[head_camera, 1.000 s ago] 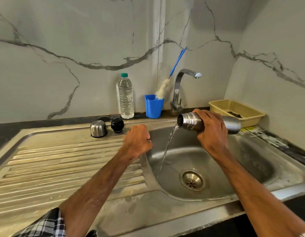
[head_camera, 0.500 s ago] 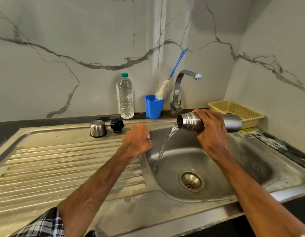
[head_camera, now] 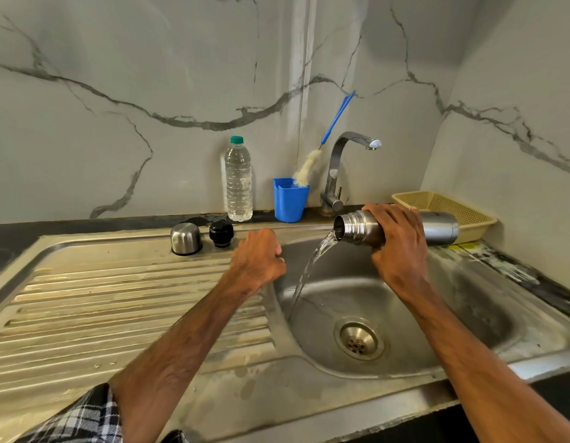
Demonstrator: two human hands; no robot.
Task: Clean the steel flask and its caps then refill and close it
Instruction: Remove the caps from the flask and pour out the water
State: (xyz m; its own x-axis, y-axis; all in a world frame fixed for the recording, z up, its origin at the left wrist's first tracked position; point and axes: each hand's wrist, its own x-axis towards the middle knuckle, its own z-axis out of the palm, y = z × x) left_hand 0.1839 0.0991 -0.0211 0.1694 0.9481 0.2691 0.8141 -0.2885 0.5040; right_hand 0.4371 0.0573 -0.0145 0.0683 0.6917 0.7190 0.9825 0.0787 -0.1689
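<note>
**Inspector:** Emptying is the step in hand. Your right hand is wrapped around the middle of the steel flask, which lies nearly level over the sink, mouth to your left and tipped slightly down. A clear stream of water falls from the mouth onto the basin wall, short of the drain.

**Operator:** And my other hand?

**Inspector:** Your left hand is clenched into a fist, grasping nothing, resting at the basin's left rim. It does no work at present.

**Operator:** How do I do this well?

**Inspector:** Raise the base gradually so the flask drains fully; I judge a nearly level flask will keep a residue. Keep the mouth well inside the basin, since a splash onto the draining board would wet the steel cap and black inner cap standing there, apart from each other. Your grip sits on smooth, probably wet steel, so hold firmly. The bottle brush in the blue cup and the water bottle stand untouched at the wall.
</note>
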